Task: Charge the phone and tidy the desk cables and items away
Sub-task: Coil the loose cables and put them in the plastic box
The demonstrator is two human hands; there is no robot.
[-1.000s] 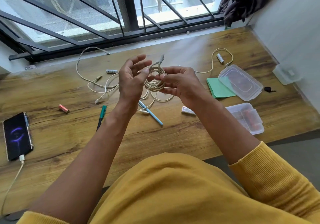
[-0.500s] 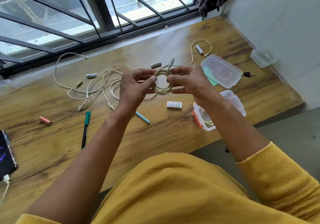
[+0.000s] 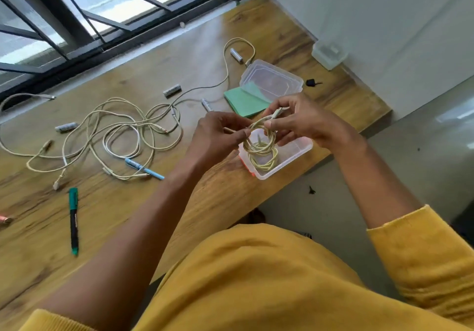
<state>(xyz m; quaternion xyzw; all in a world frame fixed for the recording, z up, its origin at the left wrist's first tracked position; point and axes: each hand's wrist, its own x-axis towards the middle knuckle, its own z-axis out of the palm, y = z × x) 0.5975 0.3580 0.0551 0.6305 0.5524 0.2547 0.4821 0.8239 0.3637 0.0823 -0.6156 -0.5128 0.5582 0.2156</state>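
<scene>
Compared with half a second ago, both hands now hold the coiled cable (image 3: 261, 138) over the open clear box (image 3: 295, 151) at right of centre. The left hand (image 3: 218, 136) and right hand (image 3: 302, 120) each pinch it. The phone has left the frame. Farther up, loose cables (image 3: 115, 130) sprawl across the worktop (image 3: 128, 202); writing on the green marker (image 3: 73, 218) is unreadable.

No lettering is proving readable anywhere. The green marker (image 3: 73, 221) is showing a faint print line along its black barrel, and the batteries (image 3: 172, 90) are carrying dark markings, but both are blurring beyond reading.
</scene>
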